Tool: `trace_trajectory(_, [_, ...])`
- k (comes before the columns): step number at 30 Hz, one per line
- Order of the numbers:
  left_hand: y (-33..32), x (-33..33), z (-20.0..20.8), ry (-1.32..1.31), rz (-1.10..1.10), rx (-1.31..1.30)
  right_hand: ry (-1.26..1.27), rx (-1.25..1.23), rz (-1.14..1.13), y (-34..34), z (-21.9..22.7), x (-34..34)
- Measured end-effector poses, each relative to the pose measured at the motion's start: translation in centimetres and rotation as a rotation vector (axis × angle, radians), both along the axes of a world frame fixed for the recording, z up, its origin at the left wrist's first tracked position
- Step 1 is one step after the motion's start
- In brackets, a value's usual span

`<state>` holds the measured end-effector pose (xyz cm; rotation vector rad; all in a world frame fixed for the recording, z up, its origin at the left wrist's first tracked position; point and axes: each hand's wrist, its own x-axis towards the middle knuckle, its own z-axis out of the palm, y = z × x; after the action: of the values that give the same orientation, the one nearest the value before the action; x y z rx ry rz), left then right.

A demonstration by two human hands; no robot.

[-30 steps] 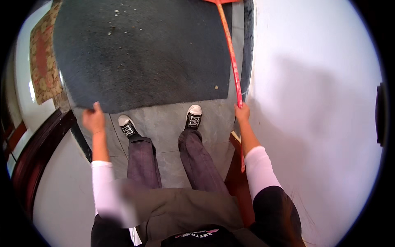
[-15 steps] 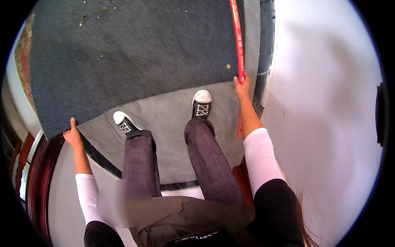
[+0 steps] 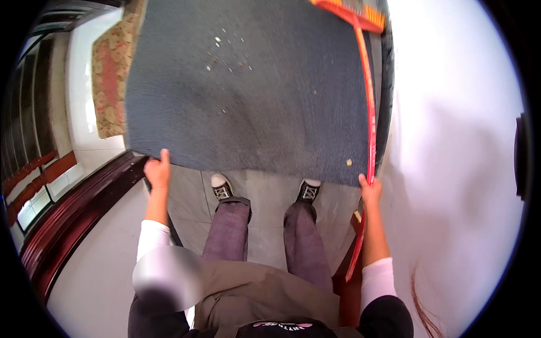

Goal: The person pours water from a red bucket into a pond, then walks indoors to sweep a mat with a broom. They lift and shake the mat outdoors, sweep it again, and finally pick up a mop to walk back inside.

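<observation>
A person stands looking down at a large dark blue-grey pile carpet mat [image 3: 248, 90] that both hands hold up by its near edge, so the mat spreads away in front of the legs. The left hand [image 3: 158, 172] is clenched on the near left corner of the mat, fingers curled over the edge. The right hand [image 3: 370, 190] grips the near right corner; a long red broom handle [image 3: 369, 112] runs along that side and passes right by this hand, and it seems the fingers pinch handle and mat together, though the view is too small there to be sure. The handle leads up to a red broom head with yellow bristles [image 3: 352, 12] at the far right of the mat. Pale crumbs [image 3: 225, 50] lie scattered on the mat's far part. Two black-and-white lace-up sneakers [image 3: 221, 187] stand on grey floor tiles [image 3: 265, 186] just under the lifted edge. A patterned red and tan rug [image 3: 110, 84] lies beyond the mat's left side, and a dark red wooden threshold [image 3: 79, 214] runs along the left.
</observation>
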<state>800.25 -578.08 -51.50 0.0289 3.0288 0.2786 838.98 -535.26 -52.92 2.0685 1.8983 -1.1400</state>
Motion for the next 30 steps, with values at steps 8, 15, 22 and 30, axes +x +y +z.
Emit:
trace_trajectory(8, [13.1,5.0,14.0,-0.166,-0.635,0.204,-0.221,0.223,0.466,-7.2,19.3,-16.0])
trace_trajectory(15, [19.4,15.0,13.5,-0.400,-1.251,0.119,-0.090,0.315,0.734,-9.7,23.0,-26.8])
trace_trajectory(22, [21.1,16.3,6.1,-0.426,-1.094,0.084,-0.227,0.339,0.936,-8.6,18.8,-26.2])
trace_trajectory(30, [24.6,11.7,5.6,-0.573,-0.965,-0.214,-0.213,0.136,0.943,-7.4,17.5,-27.6])
